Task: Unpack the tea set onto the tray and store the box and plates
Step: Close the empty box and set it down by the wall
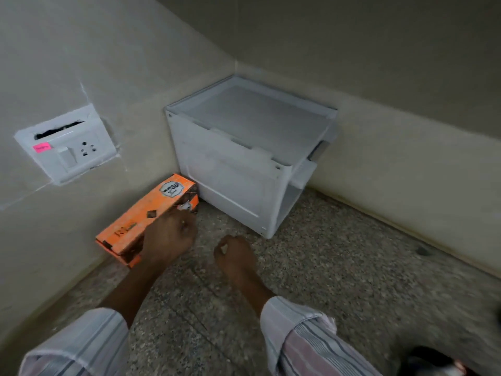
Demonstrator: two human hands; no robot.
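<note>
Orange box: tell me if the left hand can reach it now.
Probably yes. The left hand is at the orange box, on its near side, nothing between; the wall behind and the white bin at its far end leave that side free.

bare room corner, speckled stone floor, wall socket, white plastic drawer unit

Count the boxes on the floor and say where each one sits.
2. The orange cardboard box lies along the left wall, next to the left hand. The white plastic box stands in the corner just beyond it. Others could be out of frame.
</note>
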